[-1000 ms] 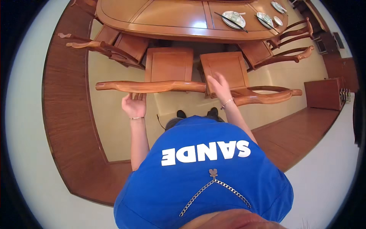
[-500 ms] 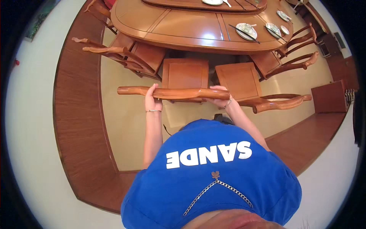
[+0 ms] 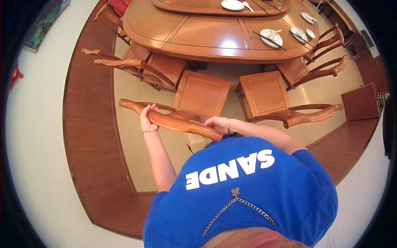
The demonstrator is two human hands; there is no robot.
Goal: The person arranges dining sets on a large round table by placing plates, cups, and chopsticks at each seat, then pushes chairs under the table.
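Observation:
A wooden chair (image 3: 200,93) with a square seat stands in front of me, facing the big round wooden table (image 3: 215,35). Both my hands grip its curved top rail (image 3: 173,120). My left hand (image 3: 147,118) holds the rail near its left end, fingers wrapped over it. My right hand (image 3: 217,124) clasps the rail near its right end, close to my blue shirt. The chair sits turned at a slant to the table edge.
A second chair (image 3: 269,93) stands just right of mine, a third (image 3: 144,66) to the left, more at the far right (image 3: 322,68). Plates and chopsticks (image 3: 271,37) lie on the table. A dark wood floor border (image 3: 89,140) curves around the pale floor; a low cabinet (image 3: 362,101) stands right.
My right hand came down from the right chair's side onto this rail. Both hands have swung the chair's back leftward and nearer to me, and my view has shifted forward over the table.

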